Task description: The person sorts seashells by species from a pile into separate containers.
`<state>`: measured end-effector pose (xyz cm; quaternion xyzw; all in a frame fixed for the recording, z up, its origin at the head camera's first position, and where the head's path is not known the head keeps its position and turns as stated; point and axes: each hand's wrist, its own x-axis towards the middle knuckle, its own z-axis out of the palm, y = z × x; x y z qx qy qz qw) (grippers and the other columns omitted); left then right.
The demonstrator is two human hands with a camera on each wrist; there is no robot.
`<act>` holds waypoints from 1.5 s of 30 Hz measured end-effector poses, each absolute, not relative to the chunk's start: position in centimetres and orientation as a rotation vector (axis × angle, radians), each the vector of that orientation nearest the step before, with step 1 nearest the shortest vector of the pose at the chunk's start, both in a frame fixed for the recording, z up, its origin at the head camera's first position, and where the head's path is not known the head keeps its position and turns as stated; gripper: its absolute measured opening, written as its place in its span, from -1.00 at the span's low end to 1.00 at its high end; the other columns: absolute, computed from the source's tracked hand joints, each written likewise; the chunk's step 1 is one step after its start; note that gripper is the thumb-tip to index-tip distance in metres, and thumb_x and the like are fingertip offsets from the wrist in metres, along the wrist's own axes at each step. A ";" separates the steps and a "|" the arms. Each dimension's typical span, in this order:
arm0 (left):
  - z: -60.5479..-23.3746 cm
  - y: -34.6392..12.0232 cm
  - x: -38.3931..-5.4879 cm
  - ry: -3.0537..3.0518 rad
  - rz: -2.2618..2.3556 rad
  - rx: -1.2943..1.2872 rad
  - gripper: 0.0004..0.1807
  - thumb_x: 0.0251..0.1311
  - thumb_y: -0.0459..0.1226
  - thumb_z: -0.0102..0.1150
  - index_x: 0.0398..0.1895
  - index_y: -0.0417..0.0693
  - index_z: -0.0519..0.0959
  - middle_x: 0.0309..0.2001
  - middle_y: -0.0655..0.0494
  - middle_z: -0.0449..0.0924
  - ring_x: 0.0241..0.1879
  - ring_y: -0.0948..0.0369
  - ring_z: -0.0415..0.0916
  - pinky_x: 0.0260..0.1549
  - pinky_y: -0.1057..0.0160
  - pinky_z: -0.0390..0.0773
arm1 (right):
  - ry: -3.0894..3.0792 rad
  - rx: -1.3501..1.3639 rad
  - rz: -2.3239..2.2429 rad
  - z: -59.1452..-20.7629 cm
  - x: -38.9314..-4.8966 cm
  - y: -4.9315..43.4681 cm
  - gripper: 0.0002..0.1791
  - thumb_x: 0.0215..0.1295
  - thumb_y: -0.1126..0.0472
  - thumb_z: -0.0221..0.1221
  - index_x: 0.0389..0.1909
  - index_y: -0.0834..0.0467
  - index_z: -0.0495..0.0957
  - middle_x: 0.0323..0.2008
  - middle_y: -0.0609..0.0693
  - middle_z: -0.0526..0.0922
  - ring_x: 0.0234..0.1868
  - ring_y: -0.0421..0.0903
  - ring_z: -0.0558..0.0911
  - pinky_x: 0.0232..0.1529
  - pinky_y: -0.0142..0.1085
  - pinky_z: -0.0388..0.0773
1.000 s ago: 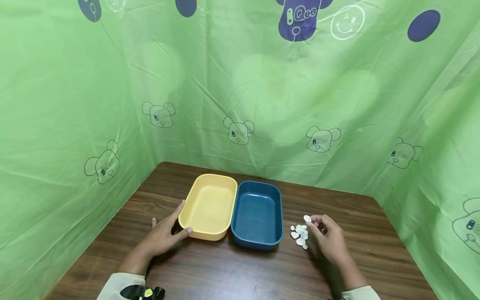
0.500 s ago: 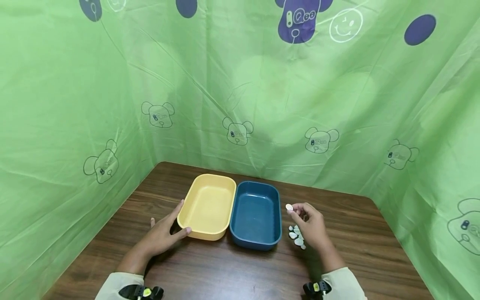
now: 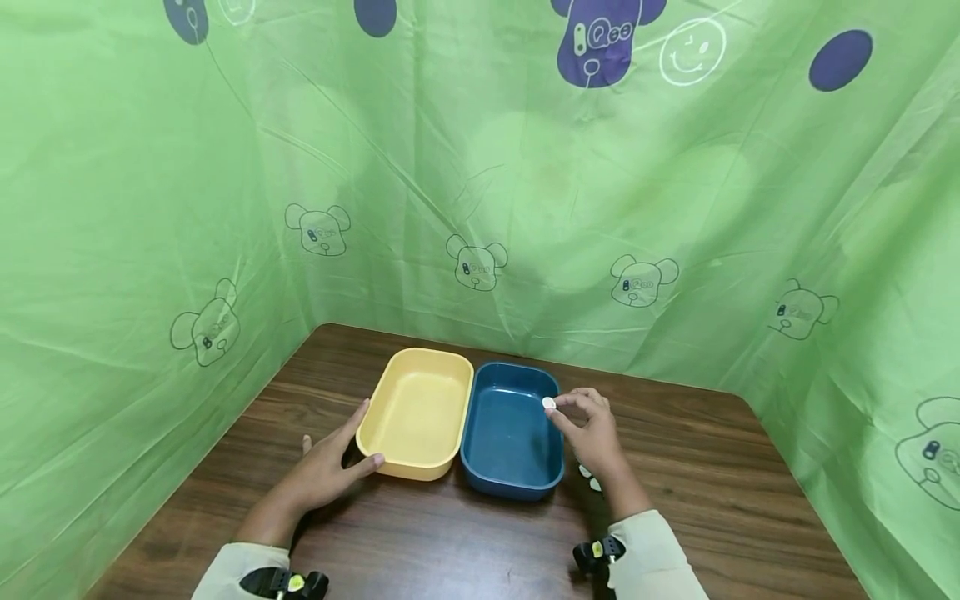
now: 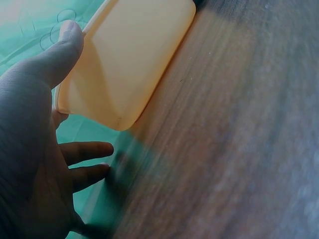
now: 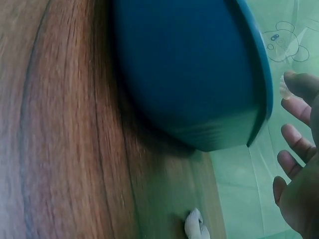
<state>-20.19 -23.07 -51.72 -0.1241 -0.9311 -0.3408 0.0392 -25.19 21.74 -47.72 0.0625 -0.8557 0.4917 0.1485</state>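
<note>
A small white seashell is pinched between the thumb and index finger of my right hand, over the right side of the blue tub. Its ridged edge shows in the right wrist view, where the seashell is partly behind the thumb. My left hand rests spread against the near left corner of the yellow tub. In the left wrist view its thumb lies along the rim, while other fingers stretch out below the tub's corner. Both tubs' insides show only bare floor.
More white seashells lie on the wooden table right of the blue tub, partly hidden by the right wrist. The tubs stand side by side. A green printed curtain hangs around the table's back and sides.
My right hand has moved left and a little away from me, carrying the seashell from above the loose seashells to over the blue tub. The left hand has stayed at the yellow tub.
</note>
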 end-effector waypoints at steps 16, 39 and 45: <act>-52.0 -23.2 -20.4 -2.861 -1.029 -0.379 0.09 0.47 0.23 0.26 0.84 0.22 -0.12 0.72 -0.18 0.17 0.60 -0.45 0.24 0.30 -0.91 -0.33 | -2.566 0.167 1.354 -47.5 -25.2 20.6 -0.62 0.45 0.04 0.46 0.17 0.12 0.78 0.31 0.09 0.53 0.48 0.14 0.25 0.32 0.13 0.36; -51.9 -23.1 -20.3 -2.875 -1.028 -0.364 0.10 0.46 0.24 0.27 0.85 0.24 -0.13 0.72 -0.20 0.17 0.60 -0.46 0.24 0.29 -0.92 -0.29 | -2.507 0.098 1.351 -48.8 -24.1 27.4 -0.58 0.44 0.14 0.45 0.21 0.24 0.73 0.29 0.20 0.58 0.37 0.08 0.37 0.34 0.14 0.38; -51.6 -23.0 -20.2 -2.878 -1.030 -0.362 0.10 0.46 0.23 0.28 0.84 0.21 -0.12 0.72 -0.23 0.16 0.59 -0.46 0.23 0.28 -0.92 -0.29 | -2.544 0.099 1.297 -49.7 -23.3 29.0 -0.54 0.44 0.13 0.45 0.27 0.24 0.70 0.28 0.22 0.59 0.38 0.12 0.39 0.33 0.12 0.38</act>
